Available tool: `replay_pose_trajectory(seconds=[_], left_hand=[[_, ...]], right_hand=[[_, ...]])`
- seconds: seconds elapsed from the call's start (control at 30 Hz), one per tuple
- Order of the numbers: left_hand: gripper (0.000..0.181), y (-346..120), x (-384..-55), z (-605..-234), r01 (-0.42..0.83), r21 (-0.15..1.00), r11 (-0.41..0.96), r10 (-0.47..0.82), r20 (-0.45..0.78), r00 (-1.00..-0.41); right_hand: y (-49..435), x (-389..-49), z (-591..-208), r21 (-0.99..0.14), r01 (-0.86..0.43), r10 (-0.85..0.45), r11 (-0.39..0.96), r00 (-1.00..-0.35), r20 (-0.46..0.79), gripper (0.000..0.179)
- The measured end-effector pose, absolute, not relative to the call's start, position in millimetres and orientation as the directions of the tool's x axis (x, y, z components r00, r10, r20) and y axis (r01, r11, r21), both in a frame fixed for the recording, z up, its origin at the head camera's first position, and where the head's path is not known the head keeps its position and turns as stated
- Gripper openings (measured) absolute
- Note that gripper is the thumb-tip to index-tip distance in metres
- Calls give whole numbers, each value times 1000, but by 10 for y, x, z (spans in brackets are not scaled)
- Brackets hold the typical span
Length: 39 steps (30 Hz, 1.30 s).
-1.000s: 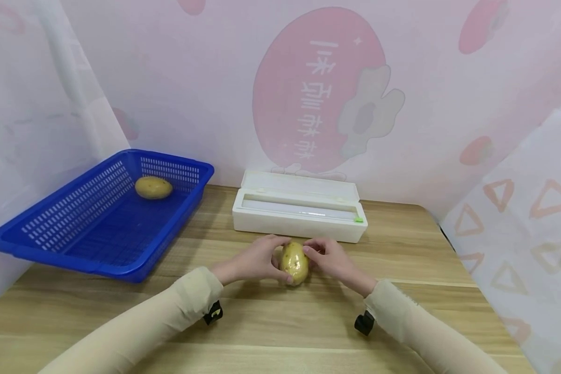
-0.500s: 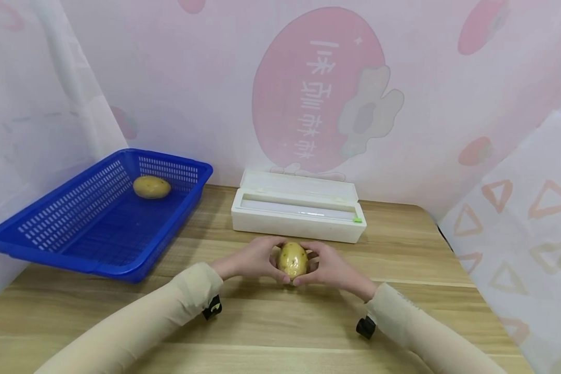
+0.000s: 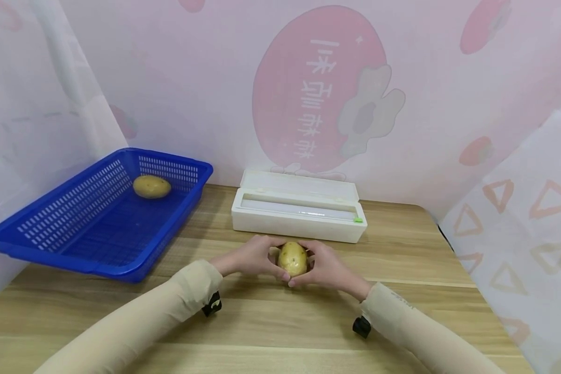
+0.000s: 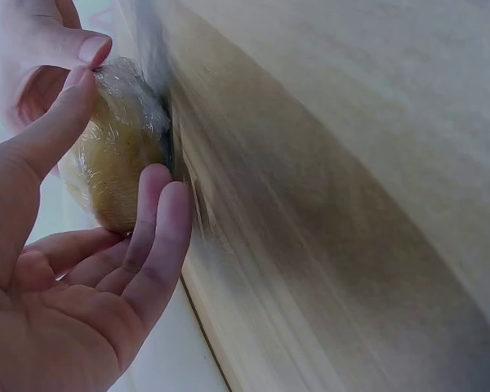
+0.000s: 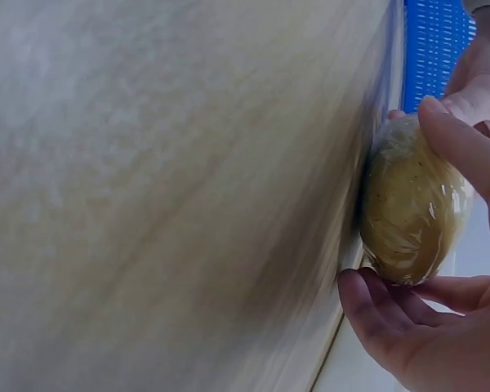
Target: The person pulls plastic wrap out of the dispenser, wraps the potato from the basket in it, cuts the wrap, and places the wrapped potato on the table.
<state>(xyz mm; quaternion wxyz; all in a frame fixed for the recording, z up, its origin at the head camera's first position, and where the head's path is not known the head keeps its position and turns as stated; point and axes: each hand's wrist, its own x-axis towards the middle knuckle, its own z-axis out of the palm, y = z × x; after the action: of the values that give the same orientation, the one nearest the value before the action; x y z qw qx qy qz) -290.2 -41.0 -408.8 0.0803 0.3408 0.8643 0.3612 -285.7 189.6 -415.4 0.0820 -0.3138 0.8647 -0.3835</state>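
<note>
A yellow potato (image 3: 292,258) wrapped in clear, wrinkled cling film sits low at the tabletop between both hands. My left hand (image 3: 258,256) curls round its left side, thumb at the near end and fingers at the far end. From the other side my right hand (image 3: 326,265) grips it the same way, and the two thumb tips meet at the near end. In the left wrist view the film on the potato (image 4: 118,147) gleams and bunches near the thumbs. The right wrist view shows the potato (image 5: 412,204) with film creased at its lower end, by the fingertips.
Just behind the hands stands a white cling film box (image 3: 299,223) with its lid up, a roll inside and a green slider at the right. A blue basket (image 3: 168,231) at the left holds another potato (image 3: 151,187). A printed curtain (image 3: 191,78) hangs behind the wooden table (image 3: 280,327).
The right hand has gone from pinching at the potato's right side to gripping round it, thumb now beside the left thumb. The potato has shifted slightly left and stands straighter.
</note>
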Motion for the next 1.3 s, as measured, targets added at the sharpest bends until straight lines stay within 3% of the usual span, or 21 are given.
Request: replay_pose_trajectory(seconds=[0.23, 0.57, 0.83, 1.07, 1.3], left_hand=[[71, -386, -2966, -4073, 526, 650, 548, 637, 83, -766], [82, -389, -3010, -4046, 512, 618, 596, 625, 41, -779], [75, -407, -2997, -4099, 520, 626, 582, 628, 61, -776], [81, -440, -2942, -4148, 502, 644, 578, 604, 76, -793], [73, -432, -2855, -4175, 522, 681, 514, 629, 115, -769]], right_hand=[[1866, -2889, -4180, -661, -511, -587, 549, -799, 130, 82], [1841, -2947, -4107, -646, -453, -543, 614, -837, 72, 84], [1832, -2946, -4151, -656, -429, -520, 621, -852, 64, 86], [1825, -2908, -4145, -664, -435, -522, 608, -849, 79, 87], [1861, -2868, -4164, -681, -428, -523, 594, -849, 77, 88]])
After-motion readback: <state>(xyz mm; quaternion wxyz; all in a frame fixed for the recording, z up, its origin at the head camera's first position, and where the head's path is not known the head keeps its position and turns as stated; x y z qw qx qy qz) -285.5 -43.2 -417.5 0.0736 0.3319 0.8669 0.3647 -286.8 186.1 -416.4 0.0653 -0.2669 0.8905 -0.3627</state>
